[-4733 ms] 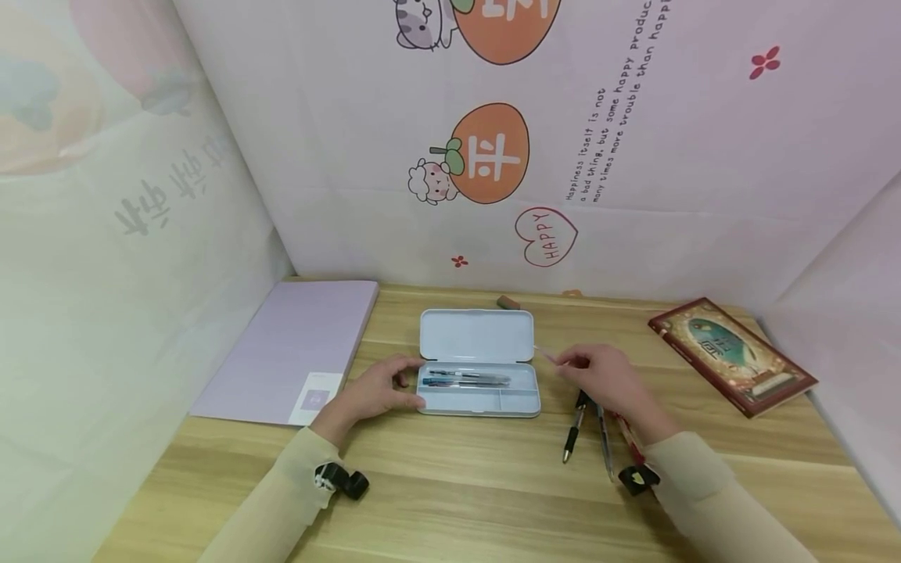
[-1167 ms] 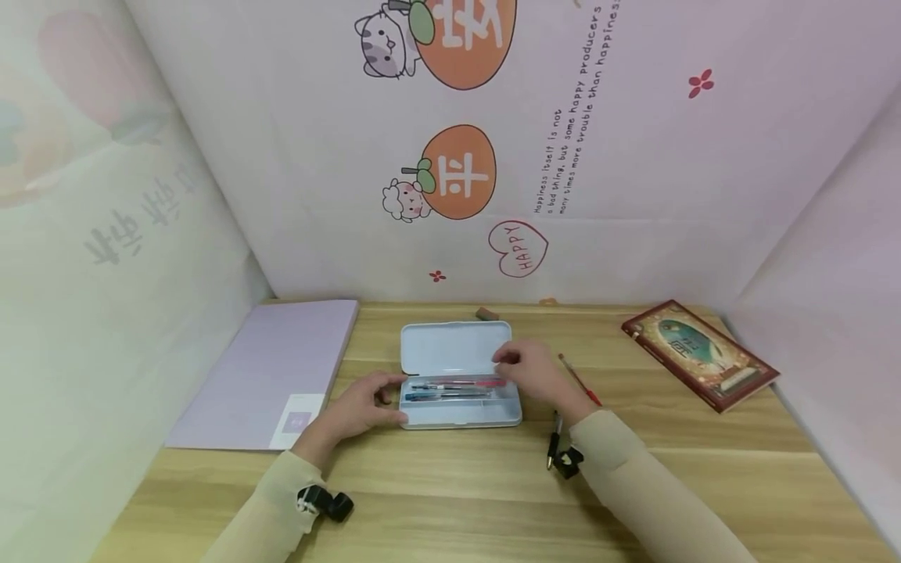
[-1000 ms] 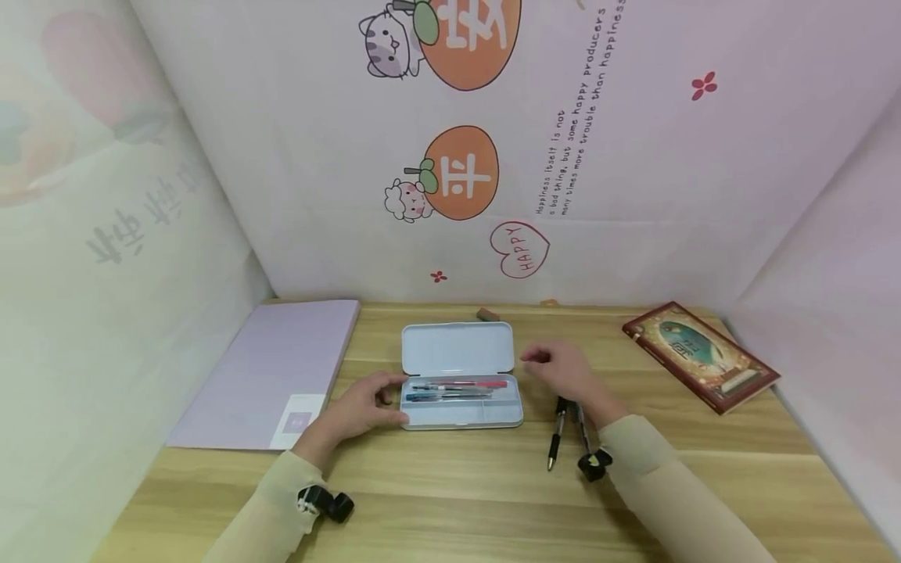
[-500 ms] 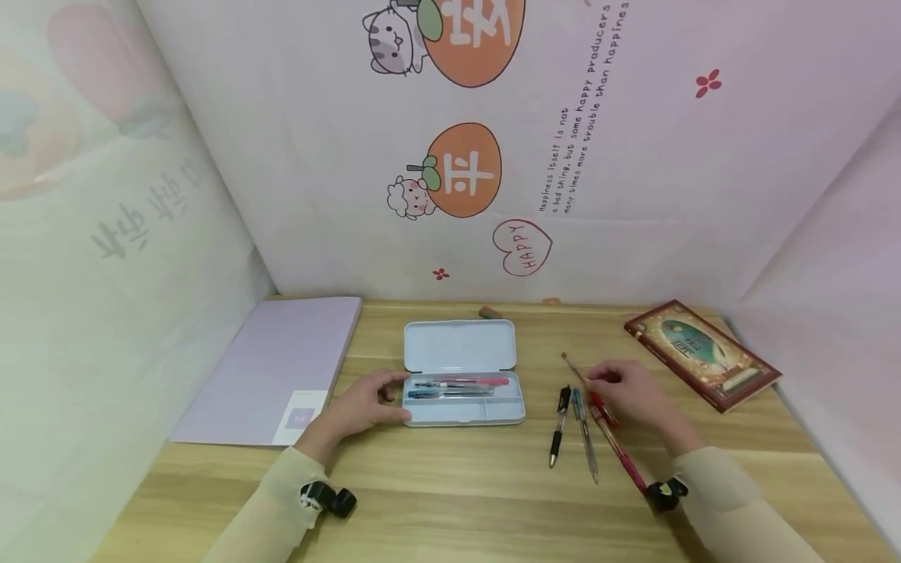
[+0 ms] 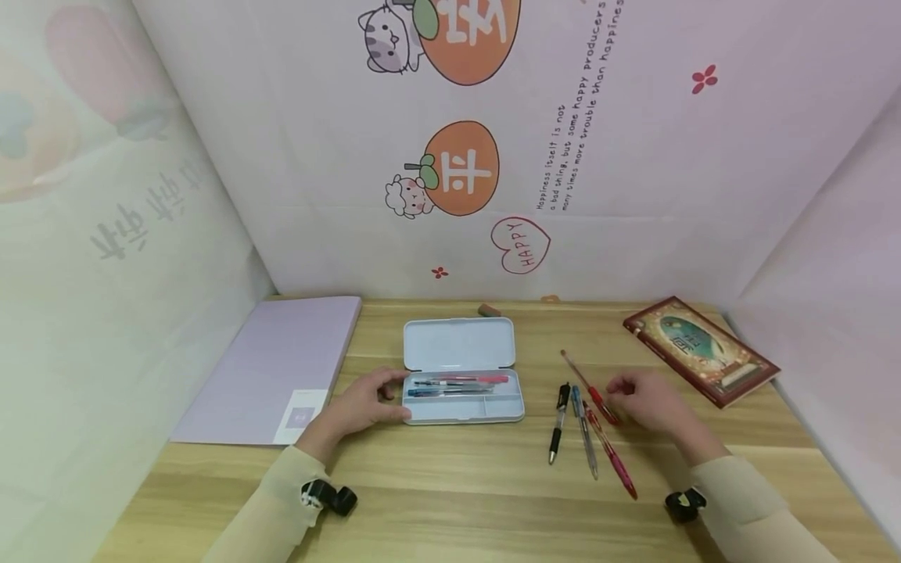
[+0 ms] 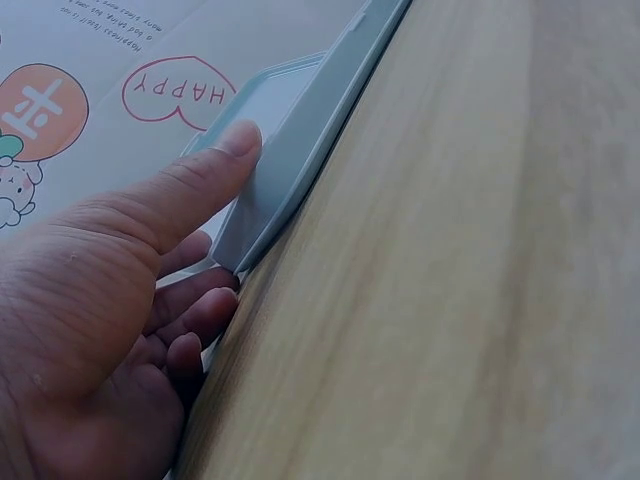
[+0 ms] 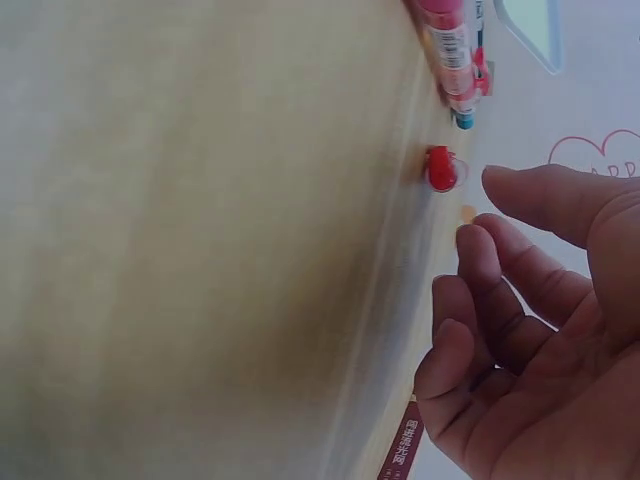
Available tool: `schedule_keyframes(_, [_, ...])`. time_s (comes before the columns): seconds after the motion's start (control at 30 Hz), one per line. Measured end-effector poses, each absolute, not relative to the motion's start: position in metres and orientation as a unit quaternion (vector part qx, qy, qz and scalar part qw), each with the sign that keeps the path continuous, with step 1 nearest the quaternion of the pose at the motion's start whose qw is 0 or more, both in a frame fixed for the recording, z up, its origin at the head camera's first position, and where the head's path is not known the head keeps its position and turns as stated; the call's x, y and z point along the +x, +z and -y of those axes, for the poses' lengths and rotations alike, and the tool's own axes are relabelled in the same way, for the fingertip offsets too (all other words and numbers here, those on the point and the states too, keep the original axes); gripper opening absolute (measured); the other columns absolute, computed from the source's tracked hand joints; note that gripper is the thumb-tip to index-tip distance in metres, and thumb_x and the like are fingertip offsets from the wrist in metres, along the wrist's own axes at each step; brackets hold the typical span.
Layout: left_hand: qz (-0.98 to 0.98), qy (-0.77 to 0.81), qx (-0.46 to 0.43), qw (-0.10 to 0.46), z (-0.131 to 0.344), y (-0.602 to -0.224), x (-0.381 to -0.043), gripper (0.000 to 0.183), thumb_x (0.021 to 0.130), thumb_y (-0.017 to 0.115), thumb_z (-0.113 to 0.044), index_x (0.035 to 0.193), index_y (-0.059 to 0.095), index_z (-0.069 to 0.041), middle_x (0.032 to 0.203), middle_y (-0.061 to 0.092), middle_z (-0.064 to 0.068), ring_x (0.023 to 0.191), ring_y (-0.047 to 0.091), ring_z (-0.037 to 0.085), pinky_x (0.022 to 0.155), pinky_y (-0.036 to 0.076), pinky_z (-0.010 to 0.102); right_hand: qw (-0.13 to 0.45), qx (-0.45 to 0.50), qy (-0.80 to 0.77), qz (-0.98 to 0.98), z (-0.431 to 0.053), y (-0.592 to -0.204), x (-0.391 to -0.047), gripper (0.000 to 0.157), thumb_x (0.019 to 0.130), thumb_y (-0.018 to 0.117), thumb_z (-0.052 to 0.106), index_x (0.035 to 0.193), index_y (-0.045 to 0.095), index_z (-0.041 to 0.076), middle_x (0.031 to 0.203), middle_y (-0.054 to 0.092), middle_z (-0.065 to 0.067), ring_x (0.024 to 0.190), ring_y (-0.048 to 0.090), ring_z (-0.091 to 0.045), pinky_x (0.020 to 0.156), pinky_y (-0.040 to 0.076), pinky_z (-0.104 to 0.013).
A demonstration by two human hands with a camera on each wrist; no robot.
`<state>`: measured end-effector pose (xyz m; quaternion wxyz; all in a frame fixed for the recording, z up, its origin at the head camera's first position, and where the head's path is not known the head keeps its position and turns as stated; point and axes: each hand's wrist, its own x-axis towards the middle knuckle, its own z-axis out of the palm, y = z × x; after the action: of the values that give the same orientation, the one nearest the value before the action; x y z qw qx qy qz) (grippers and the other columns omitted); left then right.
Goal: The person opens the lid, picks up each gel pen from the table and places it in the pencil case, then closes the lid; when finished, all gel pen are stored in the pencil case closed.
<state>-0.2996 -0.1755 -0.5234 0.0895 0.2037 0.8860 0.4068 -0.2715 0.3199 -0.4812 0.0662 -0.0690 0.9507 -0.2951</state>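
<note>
My left hand point(image 5: 360, 402) holds the left end of a pale blue pencil case point(image 5: 438, 410), lid point(image 5: 459, 342) standing up. In the left wrist view its thumb point(image 6: 205, 172) presses the case's front wall, and the other fingers curl by the end. Several pens lie in the back compartment, among them a pink-ended pen point(image 5: 493, 379). My right hand point(image 5: 644, 400) hovers just right of a red pen point(image 5: 604, 408), fingers loosely bent and holding nothing. In the right wrist view a gap separates the thumb from the red pen's end point(image 7: 441, 170).
Left of the red pen lie a black-gripped pen point(image 5: 558, 426), a clear pen with a blue end point(image 5: 586, 434) and a pink-red pen point(image 5: 614, 455). A lilac folder point(image 5: 274, 367) lies left, a brown-covered book point(image 5: 704, 350) right. A small brown block point(image 5: 489, 310) sits behind the case.
My right hand has left the case and moved right to the loose pens. A pink-ended pen now lies in the case, absent 4.7 s ago. My left hand keeps its hold.
</note>
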Motion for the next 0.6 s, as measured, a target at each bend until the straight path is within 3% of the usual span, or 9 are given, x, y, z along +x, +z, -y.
schedule_keyframes(0.23, [-0.886,0.406,0.204,0.090,0.1756,-0.5232,-0.2997,0.075,0.075,0.084,-0.047,0.137,0.056,-0.016,0.096,0.055,0.001,0.087,0.050,0.019,0.075,0.043,0.034,0.093,-0.058,-0.279,-0.954,-0.3188,-0.4849,-0.2692,0.028,0.091,0.069,0.028,0.105,0.068,0.004,0.089,0.063,-0.003,0.076,0.056,-0.018,0.064,0.046,-0.034])
schedule_keyframes(0.6, [-0.886,0.405,0.208,0.090,0.1761,-0.5227,-0.2994,0.076,0.075,0.084,-0.046,0.138,0.056,-0.015,0.096,0.055,0.000,0.086,0.050,0.018,0.075,0.043,0.035,0.110,-0.042,-0.275,-0.954,-0.3147,-0.4888,-0.2711,0.025,0.089,0.071,0.034,0.093,0.068,0.009,0.081,0.060,-0.001,0.071,0.051,-0.018,0.060,0.041,-0.034])
